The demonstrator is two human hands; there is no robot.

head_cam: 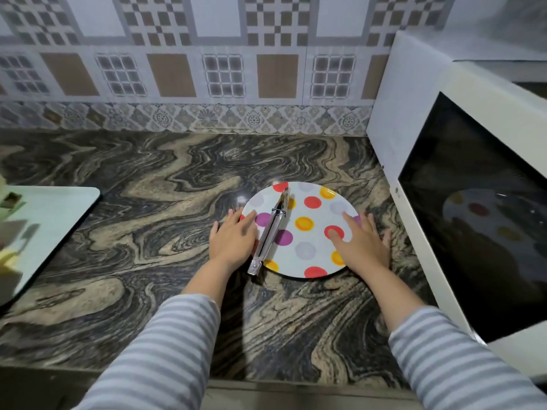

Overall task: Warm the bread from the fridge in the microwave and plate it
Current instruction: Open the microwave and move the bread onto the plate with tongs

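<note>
A white plate with red, yellow and purple dots lies flat on the marbled counter, just left of the microwave. Metal tongs lie across its left half, handle end hanging over the near rim. My left hand rests on the plate's left edge, fingers spread, thumb on the rim beside the tongs. My right hand lies on the plate's right edge, fingers spread over the dots. Neither hand has lifted the plate. No bread is in view.
A white microwave stands at the right, its dark door closed and reflecting the plate. A pale board or tray with blurred items sits at the left. The dark marbled counter runs to a patterned tile wall behind.
</note>
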